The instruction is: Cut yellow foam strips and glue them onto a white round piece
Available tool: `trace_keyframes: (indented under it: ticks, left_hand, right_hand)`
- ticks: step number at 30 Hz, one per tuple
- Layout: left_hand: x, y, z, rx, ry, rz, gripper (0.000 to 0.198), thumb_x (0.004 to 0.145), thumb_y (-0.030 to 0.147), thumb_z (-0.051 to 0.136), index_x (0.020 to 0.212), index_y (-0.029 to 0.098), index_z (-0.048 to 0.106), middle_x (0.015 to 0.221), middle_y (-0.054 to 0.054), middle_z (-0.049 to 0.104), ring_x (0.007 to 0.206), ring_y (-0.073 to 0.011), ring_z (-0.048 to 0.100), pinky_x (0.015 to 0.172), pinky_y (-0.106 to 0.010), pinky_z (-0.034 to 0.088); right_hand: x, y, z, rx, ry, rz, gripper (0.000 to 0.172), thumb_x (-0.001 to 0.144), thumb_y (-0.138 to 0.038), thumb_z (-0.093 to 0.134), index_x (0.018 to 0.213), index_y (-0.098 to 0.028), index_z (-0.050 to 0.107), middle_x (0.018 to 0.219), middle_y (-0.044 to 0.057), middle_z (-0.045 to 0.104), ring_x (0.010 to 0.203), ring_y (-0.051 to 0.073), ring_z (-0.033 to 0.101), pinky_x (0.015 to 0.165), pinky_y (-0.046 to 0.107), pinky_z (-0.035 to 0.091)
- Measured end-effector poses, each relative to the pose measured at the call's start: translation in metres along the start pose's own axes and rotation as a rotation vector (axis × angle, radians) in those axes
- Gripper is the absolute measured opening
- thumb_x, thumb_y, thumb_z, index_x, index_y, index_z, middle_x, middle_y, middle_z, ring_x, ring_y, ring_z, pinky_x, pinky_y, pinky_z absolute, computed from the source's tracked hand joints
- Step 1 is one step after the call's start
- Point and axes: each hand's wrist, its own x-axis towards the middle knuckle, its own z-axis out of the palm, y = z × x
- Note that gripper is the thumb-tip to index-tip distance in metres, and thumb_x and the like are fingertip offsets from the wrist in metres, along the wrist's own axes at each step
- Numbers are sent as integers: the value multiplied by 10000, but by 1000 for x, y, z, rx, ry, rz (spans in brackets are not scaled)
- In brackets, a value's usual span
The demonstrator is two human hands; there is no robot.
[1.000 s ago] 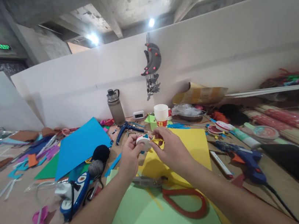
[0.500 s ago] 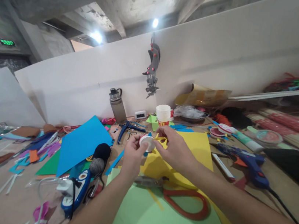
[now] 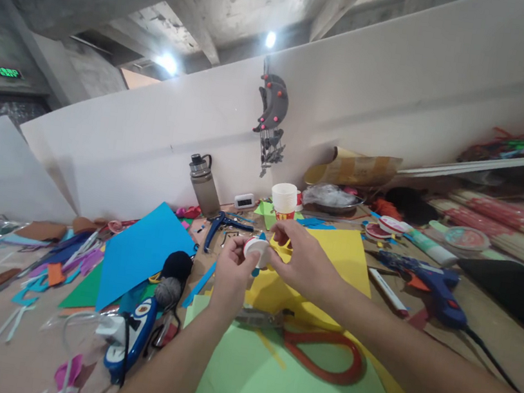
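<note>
My left hand pinches a small white round disc with a red edge between thumb and fingers. Blue paper pieces stick out above and below the disc. At the disc's right edge, my right hand has thumb and forefinger drawn together on a yellow paper strip, mostly covered by the fingers. Yellow paper lies beneath and behind the hands. Orange-handled scissors rest below them, on light green sheets.
A hot glue gun and a white marker-like stick lie to the right. Paper cups and a bottle stand at the back. Left are blue pliers, a blue sheet and yarn balls. A grey moon-shaped ornament hangs ahead.
My right fingers have closed in against the disc's edge, and less of the yellow strip shows. The hanging ornament has turned. The view has shifted slightly.
</note>
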Motion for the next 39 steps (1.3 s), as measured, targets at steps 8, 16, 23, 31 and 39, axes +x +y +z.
trace_keyframes:
  ticks: [8, 16, 23, 31, 39]
  left_hand:
    - [4, 5, -1, -89, 12, 2, 260, 653, 223, 725, 866, 160, 590, 781, -9, 643, 693, -102, 567, 649, -210, 433]
    - [1, 9, 2, -214, -11, -79, 308, 620, 212, 750, 882, 161, 598, 792, -1, 641, 684, -86, 573, 642, -193, 434]
    - [3, 9, 0, -254, -25, -104, 304, 615, 217, 750, 873, 161, 598, 775, -1, 643, 655, -92, 586, 607, -192, 448]
    - [3, 9, 1, -265, -38, -85, 291, 613, 195, 754, 864, 160, 611, 780, 3, 649, 668, -80, 590, 613, -176, 457]
    - [4, 9, 1, -239, -13, -65, 280, 620, 199, 760, 855, 159, 612, 771, 12, 647, 666, -69, 587, 621, -168, 458]
  right_hand:
    - [3, -4, -6, 71, -56, -9, 32, 833, -225, 548, 839, -196, 538, 821, 43, 591, 768, 175, 553, 695, 306, 444]
    - [5, -4, -9, 154, -62, 61, 27, 815, -198, 554, 833, -193, 575, 849, 44, 645, 779, 176, 584, 689, 300, 440]
    - [6, -4, -10, 267, -123, 186, 120, 856, -305, 517, 860, -197, 568, 833, 30, 638, 747, 168, 579, 642, 294, 432]
    - [5, 0, -7, 273, -126, 187, 119, 841, -309, 545, 882, -199, 563, 881, 37, 637, 790, 175, 576, 684, 309, 442]
    - [6, -2, -8, 264, -136, 164, 119, 865, -314, 519, 892, -201, 549, 889, 39, 629, 783, 174, 572, 680, 306, 446]
